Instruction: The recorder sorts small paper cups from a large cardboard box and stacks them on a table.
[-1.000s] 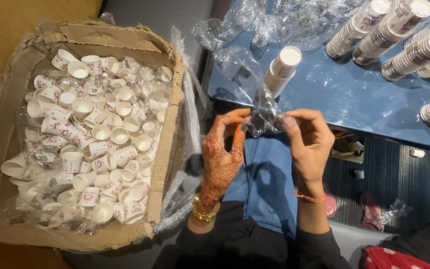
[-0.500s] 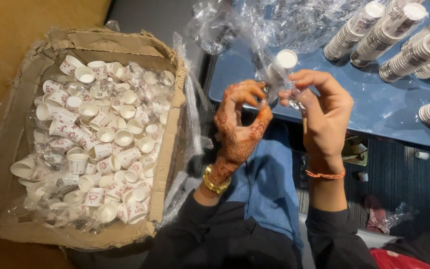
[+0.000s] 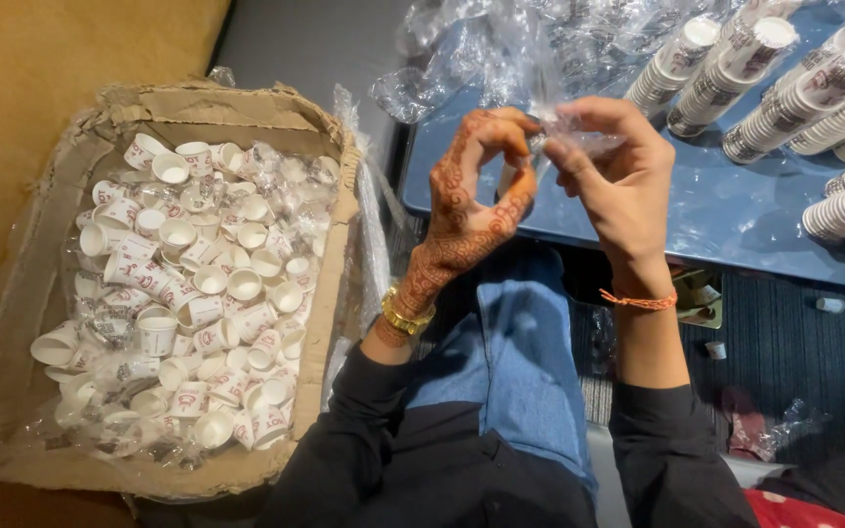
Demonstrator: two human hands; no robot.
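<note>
While pinched: plastic wrap (image 3: pixel 579 132), both hands.

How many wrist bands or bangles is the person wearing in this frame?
2: a gold bangle on the left wrist and an orange thread band on the right wrist. The dark sleeves may hide more.

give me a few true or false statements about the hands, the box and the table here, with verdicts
1. Both hands, left hand and right hand, pinch a clear plastic wrapper. True.
2. The cardboard box holds loose small paper cups. True.
3. The box sits on the blue table. False: it stands apart, to the person's left.
4. The sleeved cup stacks stand upright. False: they lie on their sides.
5. The right wrist wears a gold bangle. False: it wears an orange thread.
</note>
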